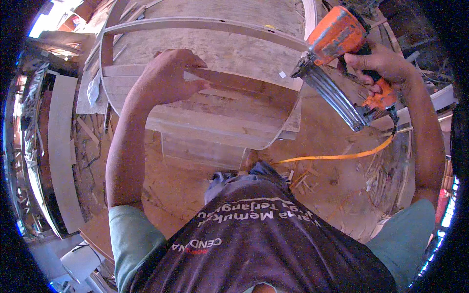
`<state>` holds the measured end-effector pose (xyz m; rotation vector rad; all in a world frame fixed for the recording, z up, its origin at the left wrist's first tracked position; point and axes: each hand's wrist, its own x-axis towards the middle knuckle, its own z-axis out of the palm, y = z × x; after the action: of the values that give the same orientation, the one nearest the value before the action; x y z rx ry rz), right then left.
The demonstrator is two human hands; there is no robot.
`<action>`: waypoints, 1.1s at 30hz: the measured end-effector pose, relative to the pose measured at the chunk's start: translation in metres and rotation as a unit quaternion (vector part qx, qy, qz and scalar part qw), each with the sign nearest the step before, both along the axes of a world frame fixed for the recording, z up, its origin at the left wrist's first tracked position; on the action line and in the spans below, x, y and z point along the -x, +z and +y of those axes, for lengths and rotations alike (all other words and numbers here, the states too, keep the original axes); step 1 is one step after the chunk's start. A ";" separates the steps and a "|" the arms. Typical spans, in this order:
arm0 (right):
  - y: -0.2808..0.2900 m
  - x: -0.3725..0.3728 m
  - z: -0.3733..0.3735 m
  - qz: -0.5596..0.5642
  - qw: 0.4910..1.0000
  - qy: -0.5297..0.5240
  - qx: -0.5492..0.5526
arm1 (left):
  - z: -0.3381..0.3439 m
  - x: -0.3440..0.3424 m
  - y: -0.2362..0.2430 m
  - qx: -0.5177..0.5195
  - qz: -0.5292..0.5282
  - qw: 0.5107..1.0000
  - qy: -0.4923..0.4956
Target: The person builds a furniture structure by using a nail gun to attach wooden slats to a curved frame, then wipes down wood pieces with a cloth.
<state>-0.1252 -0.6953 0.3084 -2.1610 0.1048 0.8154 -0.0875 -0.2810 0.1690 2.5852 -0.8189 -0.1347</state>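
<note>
My right hand [383, 68] is wrapped round the handle of an orange nail gun [339, 36], raised at the right. Its silver magazine [332, 95] slants down toward me, and its nose points left over the wooden frame. At the left, my left hand [171, 75] grips the upper edge of a wooden board [239, 83], thumb on the near side and fingers on the far side. This board crosses a curved wooden frame [205, 23] with a rounded near end. The frame rests on a plywood worktop [195, 44]; the tips of some left fingers are hidden.
An orange air hose [337, 157] runs from the nail gun toward my legs. Wood offcuts [305, 183] litter the floor. A long pale plank [63, 151] lies at the left, near a white scrap [94, 90] hanging by the frame.
</note>
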 end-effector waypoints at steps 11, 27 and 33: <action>0.014 -0.018 0.029 0.069 0.996 0.047 0.009 | -0.031 0.023 0.023 0.053 0.061 0.996 0.040; 0.004 -0.026 0.032 0.085 0.995 0.058 0.021 | -0.041 0.034 0.026 0.015 0.034 0.999 -0.008; 0.011 -0.021 0.043 0.070 0.994 0.065 0.047 | -0.039 0.039 0.021 0.064 0.041 0.997 0.014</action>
<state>-0.1045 -0.6522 0.3191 -2.2151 0.0756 1.0551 -0.1260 -0.3203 0.1897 2.4531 -0.7364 -0.1732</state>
